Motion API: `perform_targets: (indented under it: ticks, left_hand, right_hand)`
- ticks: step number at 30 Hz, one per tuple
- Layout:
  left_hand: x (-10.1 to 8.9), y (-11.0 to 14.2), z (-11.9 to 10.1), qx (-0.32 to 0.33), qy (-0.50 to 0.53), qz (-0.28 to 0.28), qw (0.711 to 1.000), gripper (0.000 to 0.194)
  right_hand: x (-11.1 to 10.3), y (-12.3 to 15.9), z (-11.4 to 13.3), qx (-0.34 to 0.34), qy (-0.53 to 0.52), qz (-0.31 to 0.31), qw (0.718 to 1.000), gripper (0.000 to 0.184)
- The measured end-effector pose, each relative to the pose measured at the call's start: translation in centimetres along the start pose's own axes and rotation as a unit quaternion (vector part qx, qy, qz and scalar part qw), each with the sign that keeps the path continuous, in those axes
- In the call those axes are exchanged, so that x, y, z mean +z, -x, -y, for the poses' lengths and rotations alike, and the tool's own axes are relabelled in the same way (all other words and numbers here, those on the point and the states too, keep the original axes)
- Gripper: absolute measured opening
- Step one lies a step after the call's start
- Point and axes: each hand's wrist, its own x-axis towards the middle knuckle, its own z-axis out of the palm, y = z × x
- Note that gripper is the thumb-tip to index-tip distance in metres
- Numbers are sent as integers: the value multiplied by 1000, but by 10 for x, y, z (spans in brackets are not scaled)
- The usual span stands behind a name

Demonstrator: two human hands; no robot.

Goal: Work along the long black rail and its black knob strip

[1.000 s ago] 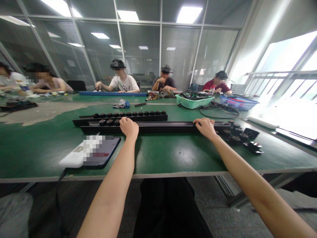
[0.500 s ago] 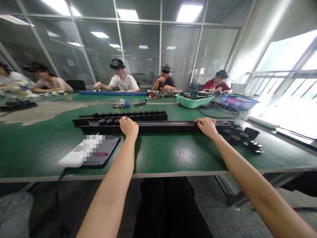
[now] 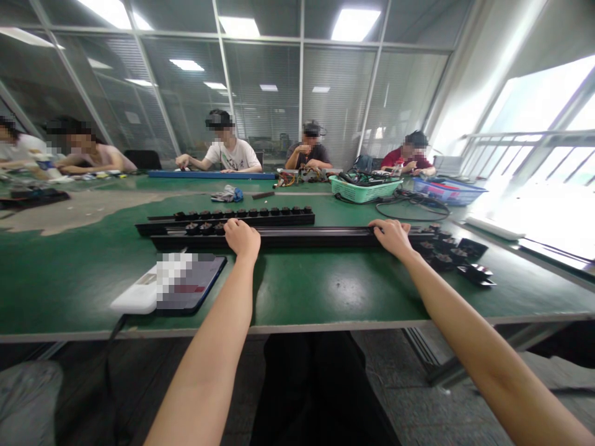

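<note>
A long black rail [image 3: 316, 237] with a slot along its top lies across the green table in front of me. Several round black modules [image 3: 199, 228] stand in a row at its left part. My left hand [image 3: 242, 238] curls its fingers over the rail just right of these modules. Further right, my right hand [image 3: 391, 235] also has bent fingers gripping the rail's top; its fingertips are partly hidden. A second black rail [image 3: 279, 218], fitted with a row of similar modules, lies just behind. Loose black modules [image 3: 444, 260] are clustered beyond my right hand.
A white device [image 3: 139, 291] and a dark flat device [image 3: 199, 291] lie left of my forearm. Behind stand a green basket [image 3: 365, 191] with cables, a blue basket [image 3: 450, 193] and a crumpled cloth [image 3: 227, 194]. Several people sit along the far side.
My right hand has shifted slightly to the right along the rail. My left hand and both rails stay where they were.
</note>
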Motion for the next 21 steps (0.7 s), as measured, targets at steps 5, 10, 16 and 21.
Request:
perform_targets:
  ticks: [5, 10, 16, 21]
  left_hand:
    - [2, -1, 1, 2, 2, 0, 1000, 40]
    - [3, -1, 1, 4, -6, -4, 1000, 41]
    - [6, -2, 2, 3, -3, -10, 1000, 42]
    - [7, -3, 3, 6, -2, -13, 1000, 42]
  right_hand:
    - [-4, 0, 1, 12, 9, 11, 1000, 46]
    - [-9, 1, 4, 25, 23, 31, 999, 47]
    - [-12, 2, 6, 41, 32, 37, 998, 49]
    - [-14, 2, 7, 48, 35, 39, 997, 49]
